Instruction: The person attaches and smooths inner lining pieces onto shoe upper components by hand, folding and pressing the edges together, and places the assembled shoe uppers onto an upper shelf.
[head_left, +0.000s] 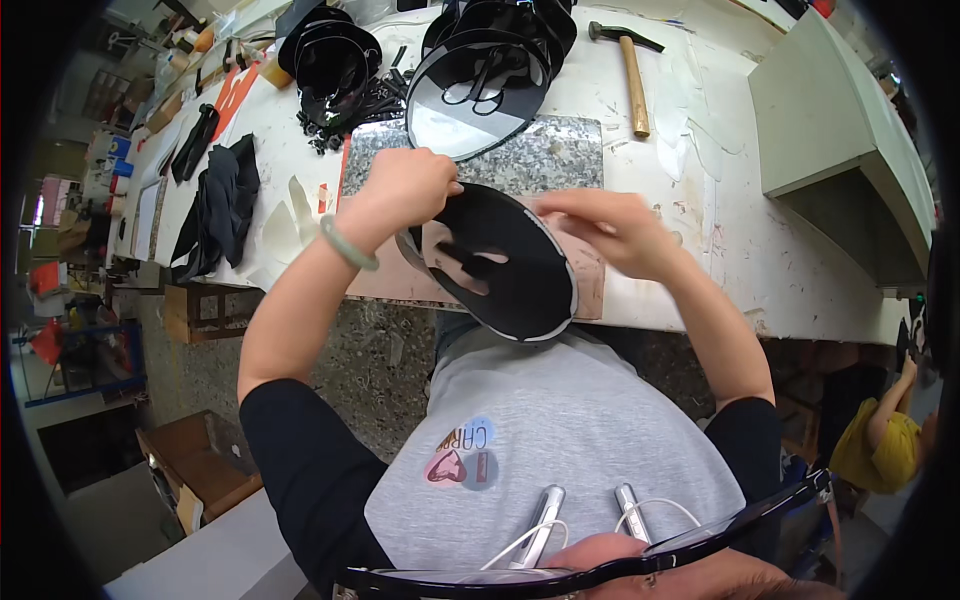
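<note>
A black oval piece [530, 285] with a thin pale line round its edge tilts toward me over the work board. Two black tabs lie inside it, by openings that let the pinkish board show. At its upper left rim, my left hand [410, 185] is closed, gripping the edge; a pale green bangle is on that wrist. My right hand [615, 228] is just beside the upper right rim, fingers stretched toward it and slightly blurred. Whether those fingertips touch the rim I cannot tell. Behind stands a similar black piece [480, 80] with a glossy oval face.
Another black stack [333, 70] stands at the back left near small black parts. A hammer [635, 85] lies at the back right beside clear sheets. A speckled stone slab [560, 150] is behind the board. Black fabric [218, 205] lies left; a greenish box [830, 130] stands right.
</note>
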